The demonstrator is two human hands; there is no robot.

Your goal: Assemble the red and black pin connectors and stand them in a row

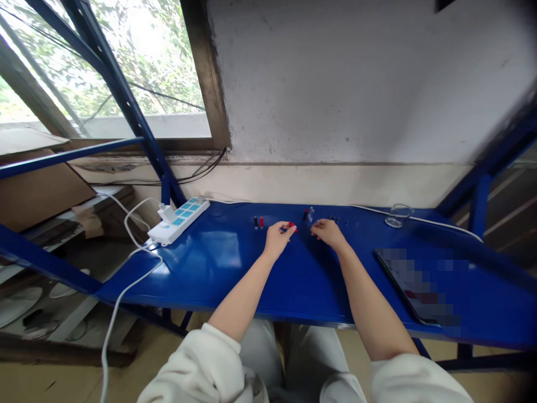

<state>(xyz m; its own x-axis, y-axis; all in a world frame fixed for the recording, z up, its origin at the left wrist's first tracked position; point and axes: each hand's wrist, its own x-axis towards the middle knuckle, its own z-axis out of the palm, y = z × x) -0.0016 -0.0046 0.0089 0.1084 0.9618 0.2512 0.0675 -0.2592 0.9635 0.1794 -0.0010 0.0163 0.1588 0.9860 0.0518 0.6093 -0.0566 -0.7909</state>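
Frankly, the broad hazard I see from here is the glossy blue table point(193, 285): it looks slick, so a dropped piece could skid or roll over the near edge. The tablet point(413, 285) lies near my right forearm, and a wide sweep of that elbow could nudge it. The white power strip point(180, 221) sits well apart on the left, its cord hanging past the edge, where a snagging sleeve could drag it. The glass cup point(398, 215) might tip if my right arm swings outward. Both forearms reach forward from bunched sleeves and angle inward. My left hand point(278, 232) is turned in, thumb and fingers pinched around a small red piece point(292, 226); a loose pinch could let it slip. My right hand point(329, 232) hangs opposite, apart from it, fingers curled with the tips close together; whether they grip anything I can't tell. Just beyond, a clear tube point(311, 213) stands where a careless knuckle could topple it. Smallest, the dark bits point(339, 219) behind that hand could scatter if brushed.
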